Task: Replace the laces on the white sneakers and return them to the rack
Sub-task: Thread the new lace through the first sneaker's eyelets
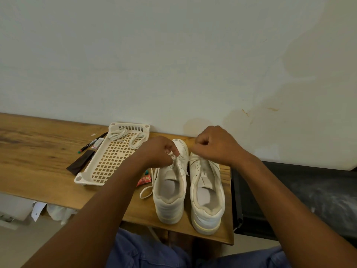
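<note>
Two white leather low-top sneakers [188, 188] stand side by side on the brown wooden table [38, 147], heels toward the person and toes toward the pale wall. Both hands work at the toe end of the eyelet rows of the left-hand shoe of the pair. The left hand [158, 151] has its fingers curled down and pinches a flat off-white lace [178, 156] just above the lowest eyelets. The right hand [214, 145] is closed into a loose fist beside it, above the toe of the other shoe, and seems to hold the other run of the same lace, though the grip itself is hidden behind the knuckles.

The lace looks light, limp and soft, so I'd judge it best held close to its stiff tip, where it can be steered through an eyelet. A slack loop of it trails off the left-hand shoe onto the table. The shoes look light but firm enough to stay put under gentle tugs.

Left of the sneakers lies a cream plastic lattice tray [108, 161], with two more coiled off-white laces [127, 137] at its far end, well clear of both hands.
</note>
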{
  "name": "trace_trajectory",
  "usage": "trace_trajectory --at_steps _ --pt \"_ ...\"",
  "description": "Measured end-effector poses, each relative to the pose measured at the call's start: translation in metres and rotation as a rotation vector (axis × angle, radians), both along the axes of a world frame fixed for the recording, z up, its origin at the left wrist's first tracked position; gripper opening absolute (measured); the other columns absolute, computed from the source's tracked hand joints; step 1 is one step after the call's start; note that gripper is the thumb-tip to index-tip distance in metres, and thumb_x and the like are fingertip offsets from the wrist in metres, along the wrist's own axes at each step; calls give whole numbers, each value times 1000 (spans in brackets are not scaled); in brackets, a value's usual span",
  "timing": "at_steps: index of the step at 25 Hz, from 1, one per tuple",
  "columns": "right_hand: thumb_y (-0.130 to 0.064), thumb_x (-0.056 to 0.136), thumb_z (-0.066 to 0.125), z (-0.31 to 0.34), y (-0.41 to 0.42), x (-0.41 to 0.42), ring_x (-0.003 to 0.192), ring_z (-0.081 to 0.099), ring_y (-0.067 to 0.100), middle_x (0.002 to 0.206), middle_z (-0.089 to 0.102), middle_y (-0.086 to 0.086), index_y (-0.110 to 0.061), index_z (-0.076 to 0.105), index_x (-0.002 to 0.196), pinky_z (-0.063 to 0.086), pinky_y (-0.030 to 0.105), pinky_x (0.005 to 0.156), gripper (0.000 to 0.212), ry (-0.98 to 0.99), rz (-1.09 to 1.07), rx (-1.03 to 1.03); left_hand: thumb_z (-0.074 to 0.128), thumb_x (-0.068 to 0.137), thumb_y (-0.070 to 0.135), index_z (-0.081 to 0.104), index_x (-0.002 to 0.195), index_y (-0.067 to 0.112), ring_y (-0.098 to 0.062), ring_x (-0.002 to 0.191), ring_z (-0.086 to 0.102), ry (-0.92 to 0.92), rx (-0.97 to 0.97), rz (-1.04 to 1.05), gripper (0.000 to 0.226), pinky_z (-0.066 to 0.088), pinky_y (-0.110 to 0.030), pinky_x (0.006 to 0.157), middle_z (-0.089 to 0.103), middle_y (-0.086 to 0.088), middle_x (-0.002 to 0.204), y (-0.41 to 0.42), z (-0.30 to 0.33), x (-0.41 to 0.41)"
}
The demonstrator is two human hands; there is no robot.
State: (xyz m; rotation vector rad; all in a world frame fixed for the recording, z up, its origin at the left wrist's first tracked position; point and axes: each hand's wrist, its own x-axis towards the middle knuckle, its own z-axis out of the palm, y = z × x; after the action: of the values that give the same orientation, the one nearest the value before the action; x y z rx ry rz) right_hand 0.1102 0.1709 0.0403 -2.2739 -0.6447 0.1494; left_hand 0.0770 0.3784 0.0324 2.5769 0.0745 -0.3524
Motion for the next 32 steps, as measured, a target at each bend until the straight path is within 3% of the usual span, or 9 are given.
trace_trajectory --at_steps 2,4,7,10,14,20,25,29,32 --pt "-22 77 64 -3 -1 -2 43 44 11 46 54 8 0 54 52 42 35 56 35 139 215 -91 76 75 13 77 90 33 -9 92 64 -96 83 -15 25 55 -28 76 67 12 96 -6 -6 2" --pt "-22 83 73 -6 1 -4 47 49 12 54 62 9 -3 62 57 46 37 58 34 129 257 -224 72 73 13 72 77 29 -14 87 66 -179 158 1 17 58 -33 76 67 11 85 -9 -11 4" --pt "-49 83 78 -11 9 -10 63 58 8 67 66 -6 -21 69 70 52 36 64 32 -60 166 -350 66 72 12 71 74 19 -19 79 67 -238 234 5 8 60 -38 73 70 3 81 -13 -14 5" --pt "-78 78 64 -17 24 -22 71 59 7 73 64 -10 -29 67 76 53 32 64 49 -190 73 -448 63 73 12 71 73 16 -20 75 66 -252 247 -12 9 59 -38 71 70 0 78 -13 -16 8" --pt "-53 86 66 -24 37 -27 64 57 16 63 56 -4 -21 61 66 42 27 53 38 -164 1 -441 71 73 13 71 72 19 -15 75 65 -221 213 22 6 56 -31 68 66 6 72 -7 -18 11" --pt "-21 83 65 -25 33 -13 65 61 27 61 59 7 -11 62 63 41 30 57 22 118 -44 -418 77 77 19 69 79 21 -14 80 62 -229 207 98 9 43 -27 64 65 8 81 -1 -23 12" --pt "-15 79 62 -27 34 -8 77 72 30 70 69 9 -11 67 72 50 32 62 9 237 -66 -403 65 75 13 65 90 21 -18 86 63 -198 203 217 17 52 -31 71 67 3 88 7 -18 10" --pt "-13 79 59 -24 35 -10 68 61 26 65 59 5 -14 57 69 46 33 62 10 249 -64 -426 67 76 14 74 89 21 -16 87 67 -148 28 66 16 59 -35 77 71 6 91 3 -10 10" --pt "-14 82 59 -21 35 -15 62 47 20 65 47 2 -18 45 66 38 28 58 22 241 -62 -442 73 74 22 75 77 17 -17 82 69 -170 104 -37 7 61 -38 76 74 2 81 -4 -19 12"
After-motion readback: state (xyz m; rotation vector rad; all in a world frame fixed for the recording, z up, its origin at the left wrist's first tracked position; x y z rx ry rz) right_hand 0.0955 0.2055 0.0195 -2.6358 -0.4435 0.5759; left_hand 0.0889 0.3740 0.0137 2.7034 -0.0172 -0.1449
